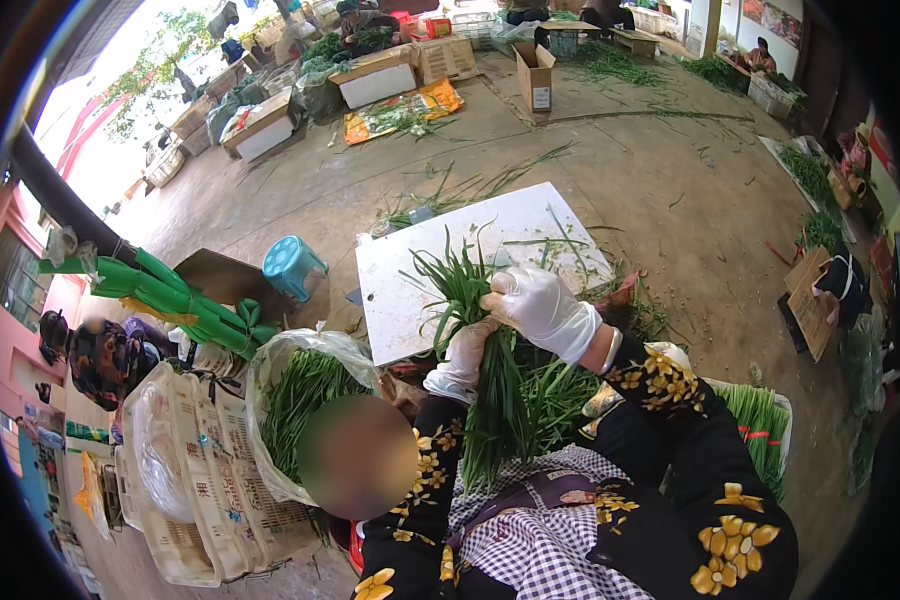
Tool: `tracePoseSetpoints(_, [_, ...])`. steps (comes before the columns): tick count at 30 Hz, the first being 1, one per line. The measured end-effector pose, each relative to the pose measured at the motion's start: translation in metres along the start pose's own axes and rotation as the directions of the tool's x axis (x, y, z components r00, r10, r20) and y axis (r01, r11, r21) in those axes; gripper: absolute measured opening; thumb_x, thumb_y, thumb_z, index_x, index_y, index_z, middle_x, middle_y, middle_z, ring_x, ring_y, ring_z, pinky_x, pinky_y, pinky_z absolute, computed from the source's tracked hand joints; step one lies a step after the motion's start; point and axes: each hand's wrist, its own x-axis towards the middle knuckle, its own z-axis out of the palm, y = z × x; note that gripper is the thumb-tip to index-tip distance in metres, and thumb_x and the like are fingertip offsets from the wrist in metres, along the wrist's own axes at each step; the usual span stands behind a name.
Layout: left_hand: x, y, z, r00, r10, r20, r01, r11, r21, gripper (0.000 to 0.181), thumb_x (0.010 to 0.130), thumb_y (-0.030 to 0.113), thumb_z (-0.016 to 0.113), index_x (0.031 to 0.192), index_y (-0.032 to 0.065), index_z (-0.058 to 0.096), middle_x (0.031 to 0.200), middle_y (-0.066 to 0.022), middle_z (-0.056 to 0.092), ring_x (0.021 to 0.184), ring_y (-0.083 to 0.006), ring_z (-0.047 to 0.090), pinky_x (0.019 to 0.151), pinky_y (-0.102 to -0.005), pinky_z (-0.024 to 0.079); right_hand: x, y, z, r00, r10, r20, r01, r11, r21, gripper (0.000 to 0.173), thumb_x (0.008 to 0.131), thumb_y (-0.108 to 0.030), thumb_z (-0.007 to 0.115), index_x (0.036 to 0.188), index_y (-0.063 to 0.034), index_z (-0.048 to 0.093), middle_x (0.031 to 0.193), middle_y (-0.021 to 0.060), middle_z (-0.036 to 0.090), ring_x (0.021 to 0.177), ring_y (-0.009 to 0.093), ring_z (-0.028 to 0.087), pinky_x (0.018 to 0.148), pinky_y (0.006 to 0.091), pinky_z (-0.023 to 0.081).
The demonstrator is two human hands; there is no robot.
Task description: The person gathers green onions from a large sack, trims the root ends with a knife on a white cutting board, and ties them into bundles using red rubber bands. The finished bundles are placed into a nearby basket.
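Observation:
Both my hands wear thin whitish gloves. My left hand (461, 360) is closed around a bunch of long green leafy stalks (495, 405), which hangs down over my lap. Above and to the right, my right hand (536, 307) has its fingertips pinched at the same bunch, near the left hand; what exactly lies between those fingertips is hidden. Behind the hands lies a white board (412, 300) with scattered stalks and small scraps on it. More loose green stalks (562, 390) are heaped beneath and right of the bunch.
To the left are a plastic-lined container of greens (311, 397), stacked plastic crates (195, 480), a blue stool (292, 262) and green wrapped bundles (172, 300). Bundles with red bands (754, 427) stand at the right. A cardboard box (534, 79) and several seated people are farther off.

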Motion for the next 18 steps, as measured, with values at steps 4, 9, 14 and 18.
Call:
tracePoseSetpoints(4, [0.001,0.0,-0.002,0.99,-0.132,-0.039,0.13,0.99,-0.051,0.018,0.091,0.018,0.063,0.094,0.0007,0.066,0.077,-0.0055,0.066,0.062,-0.0164,0.063,0.059,-0.0268,0.053,-0.002,0.002,0.014,0.999,0.048,-0.006,-0.049,0.995,-0.085,0.008,0.075,-0.012,0.066,0.083,-0.0118,0.063,0.088,0.0041,0.06,0.078,0.025,0.063,0.065,0.0355,0.052])
tracePoseSetpoints(9, [-0.001,0.001,-0.001,0.992,-0.046,-0.115,0.054,0.996,0.074,0.017,0.091,0.019,0.063,0.093,0.0022,0.068,0.076,-0.0045,0.065,0.061,-0.0145,0.061,0.056,-0.0264,0.052,-0.004,0.017,-0.001,0.924,0.366,-0.109,-0.3,0.872,0.387,0.007,0.08,-0.008,0.068,0.085,-0.0084,0.063,0.084,0.008,0.062,0.07,0.028,0.062,0.063,0.0351,0.049])
tracePoseSetpoints(14, [0.007,-0.012,-0.011,1.0,-0.005,-0.012,0.005,1.0,0.03,0.017,0.091,0.019,0.063,0.093,0.0028,0.067,0.077,-0.002,0.064,0.062,-0.0131,0.06,0.057,-0.0251,0.05,0.001,0.03,-0.022,0.946,0.324,-0.021,-0.291,0.873,0.39,0.016,0.083,-0.006,0.065,0.1,-0.0067,0.065,0.086,0.0099,0.064,0.077,0.029,0.064,0.068,0.0351,0.05])
tracePoseSetpoints(18, [0.002,-0.003,0.008,1.0,-0.004,-0.022,0.005,0.999,0.052,0.014,0.09,0.018,0.064,0.093,0.0043,0.065,0.077,-0.0002,0.062,0.063,-0.0118,0.058,0.057,-0.0247,0.049,-0.001,0.03,0.001,0.979,0.199,-0.031,-0.19,0.964,0.186,0.025,0.084,-0.009,0.065,0.109,-0.0109,0.066,0.089,0.0082,0.065,0.08,0.027,0.065,0.069,0.035,0.052])
